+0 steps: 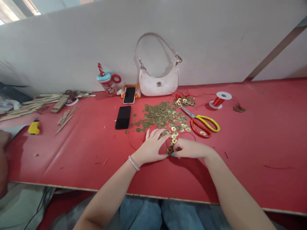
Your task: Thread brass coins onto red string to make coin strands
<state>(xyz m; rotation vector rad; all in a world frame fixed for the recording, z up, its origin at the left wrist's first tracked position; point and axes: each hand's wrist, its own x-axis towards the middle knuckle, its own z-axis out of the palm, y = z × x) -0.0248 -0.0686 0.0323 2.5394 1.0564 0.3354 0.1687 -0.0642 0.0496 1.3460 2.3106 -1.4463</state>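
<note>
My left hand (154, 145) lies with its fingers spread at the near edge of the brass coins (160, 113), fingertips over a few of them and the thumb close to a small bunch of coins (170, 149). My right hand (185, 149) is closed in a pinch at that bunch, which has red cord (190, 134) about it. Its fingertips are partly hidden, so the exact grip is hard to see. Scissors (200, 121) with one yellow and one red handle lie right of the pile, blades partly open.
Behind the pile are a tied coin bundle (185, 101), a pink handbag (159, 81) and a cup (109, 83). Two phones (123, 117) lie left. A spool of red cord (218, 100) stands right. Wood strips (26, 105) and a yellow cutter (34, 127) are far left, near another person's arm (3, 159).
</note>
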